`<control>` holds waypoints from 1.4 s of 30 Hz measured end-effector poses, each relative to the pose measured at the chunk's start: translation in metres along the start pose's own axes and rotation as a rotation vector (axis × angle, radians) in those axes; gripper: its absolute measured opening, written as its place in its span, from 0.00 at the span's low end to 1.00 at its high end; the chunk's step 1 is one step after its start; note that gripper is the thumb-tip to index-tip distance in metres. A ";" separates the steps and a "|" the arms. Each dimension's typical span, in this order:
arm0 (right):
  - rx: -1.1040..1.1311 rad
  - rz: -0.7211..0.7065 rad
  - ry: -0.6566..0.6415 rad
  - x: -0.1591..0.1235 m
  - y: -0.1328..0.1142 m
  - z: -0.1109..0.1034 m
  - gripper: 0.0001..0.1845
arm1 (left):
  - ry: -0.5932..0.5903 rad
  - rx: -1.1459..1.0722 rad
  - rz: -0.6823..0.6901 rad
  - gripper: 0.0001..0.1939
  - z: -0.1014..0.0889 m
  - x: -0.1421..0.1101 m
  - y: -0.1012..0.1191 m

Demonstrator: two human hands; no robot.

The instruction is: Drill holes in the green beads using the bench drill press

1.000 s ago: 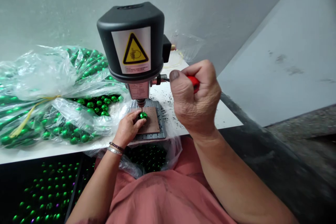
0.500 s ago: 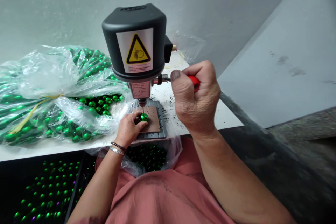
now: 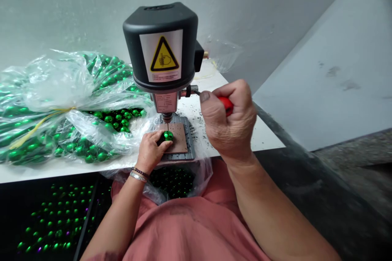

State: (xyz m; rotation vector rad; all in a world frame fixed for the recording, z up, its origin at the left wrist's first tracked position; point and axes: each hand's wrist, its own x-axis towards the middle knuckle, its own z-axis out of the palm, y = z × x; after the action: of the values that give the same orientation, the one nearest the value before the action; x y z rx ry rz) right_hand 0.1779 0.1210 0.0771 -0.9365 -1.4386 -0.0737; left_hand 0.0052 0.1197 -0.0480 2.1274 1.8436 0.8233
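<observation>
Thumb and fingers of my left hand (image 3: 151, 149) pinch a shiny green ball (image 3: 168, 136) on a brown board (image 3: 179, 142). The board lies on the grey base (image 3: 190, 153) of a black drill press (image 3: 161, 24), which has a warning sticker on its front. Straight above the ball is the thin drill bit (image 3: 168, 125); I cannot tell if its tip is in the ball. Raised at the right, my right hand (image 3: 229, 122) is closed around the red-knobbed lever (image 3: 228, 106) of the press. The far fingers of that hand are hidden.
Clear plastic bags of green balls (image 3: 55, 102), tied with yellow string, cover the table's left side. An open bag of green balls (image 3: 174, 181) sits at my lap. More green balls (image 3: 61, 216) show at lower left. Dark shavings (image 3: 199, 132) litter the white tabletop (image 3: 263, 136).
My right hand has sunk slightly with the lever. My left hand stays on the green ball. The whole view has shifted a little, so the press appears further right.
</observation>
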 end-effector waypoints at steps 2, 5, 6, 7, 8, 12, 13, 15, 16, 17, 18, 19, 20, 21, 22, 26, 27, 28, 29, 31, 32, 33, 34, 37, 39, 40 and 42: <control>-0.013 -0.009 0.016 -0.003 0.000 0.000 0.10 | 0.032 0.026 0.016 0.17 0.002 -0.001 0.000; -0.013 -0.011 0.024 -0.005 0.000 0.000 0.10 | 0.065 0.066 0.026 0.18 0.005 -0.003 0.001; -0.011 -0.010 0.020 -0.006 0.001 0.000 0.10 | 0.057 0.072 0.034 0.18 0.005 -0.003 0.002; -0.008 -0.009 0.014 -0.006 0.001 0.000 0.10 | 0.039 0.075 0.044 0.18 0.005 -0.003 0.002; -0.004 -0.006 0.006 -0.006 0.001 0.000 0.10 | 0.019 0.076 0.049 0.18 0.005 -0.003 0.003; 0.020 0.017 -0.018 -0.006 0.002 -0.001 0.10 | -0.010 0.071 0.038 0.18 0.003 -0.002 0.007; 0.027 0.021 -0.017 -0.007 0.002 -0.001 0.10 | -0.007 0.072 0.032 0.19 0.003 -0.002 0.008; 0.039 0.027 -0.018 -0.006 0.002 -0.001 0.10 | -0.001 0.078 0.020 0.22 0.004 -0.002 0.011; 0.044 0.029 -0.020 -0.006 0.002 -0.001 0.10 | 0.002 0.084 0.011 0.24 0.004 -0.003 0.012; 0.047 0.031 -0.025 -0.006 0.002 -0.001 0.09 | 0.003 0.092 0.001 0.25 0.005 -0.003 0.013; 0.049 0.034 -0.028 -0.006 0.002 -0.001 0.09 | 0.005 0.099 -0.012 0.27 0.006 -0.003 0.014; 0.048 0.036 -0.030 -0.006 0.002 -0.001 0.09 | 0.007 0.106 -0.024 0.28 0.007 -0.003 0.014; 0.048 0.037 -0.032 -0.006 0.002 -0.001 0.09 | 0.011 0.110 -0.038 0.29 0.009 -0.003 0.015; 0.047 0.037 -0.031 -0.006 0.002 -0.001 0.09 | 0.015 0.110 -0.052 0.29 0.010 -0.003 0.016; 0.047 0.036 -0.031 -0.007 0.002 -0.001 0.09 | 0.024 0.102 -0.069 0.30 0.012 -0.003 0.017; 0.043 0.031 -0.038 -0.007 0.003 -0.001 0.09 | 0.138 0.022 -0.168 0.29 0.017 -0.009 0.018; 0.041 0.031 -0.040 -0.007 0.003 -0.001 0.10 | 0.182 0.008 -0.193 0.29 0.017 -0.012 0.017; 0.041 0.031 -0.042 -0.007 0.003 -0.001 0.10 | 0.221 0.000 -0.209 0.29 0.018 -0.015 0.016; 0.043 0.030 -0.041 -0.007 0.003 -0.001 0.10 | 0.247 -0.003 -0.215 0.29 0.018 -0.019 0.014; 0.046 0.025 -0.033 -0.006 0.003 -0.001 0.10 | 0.260 -0.007 -0.201 0.29 0.016 -0.023 0.011; 0.047 0.022 -0.028 -0.006 0.003 -0.001 0.10 | 0.252 -0.009 -0.188 0.29 0.015 -0.023 0.011; 0.049 0.021 -0.024 -0.006 0.002 0.000 0.10 | 0.238 -0.010 -0.173 0.29 0.013 -0.022 0.011; 0.051 0.021 -0.020 -0.006 0.002 0.000 0.10 | 0.219 -0.009 -0.158 0.29 0.011 -0.020 0.012; 0.059 0.022 -0.020 -0.006 0.002 0.000 0.10 | 0.141 0.005 -0.139 0.31 0.004 -0.009 0.018; 0.063 0.016 -0.022 -0.006 0.003 0.000 0.09 | 0.074 0.013 -0.165 0.30 0.001 -0.001 0.024; 0.064 0.014 -0.024 -0.006 0.003 0.000 0.09 | 0.038 0.019 -0.183 0.28 0.000 0.001 0.026; 0.060 0.017 -0.032 -0.006 0.004 -0.001 0.09 | -0.014 0.028 -0.212 0.23 -0.001 0.004 0.029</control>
State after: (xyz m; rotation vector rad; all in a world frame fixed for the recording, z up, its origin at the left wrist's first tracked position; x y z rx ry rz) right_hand 0.1793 0.1199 0.0698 -0.9042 -1.4547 -0.0025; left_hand 0.0294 0.1179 -0.0320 1.9045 2.0402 0.7360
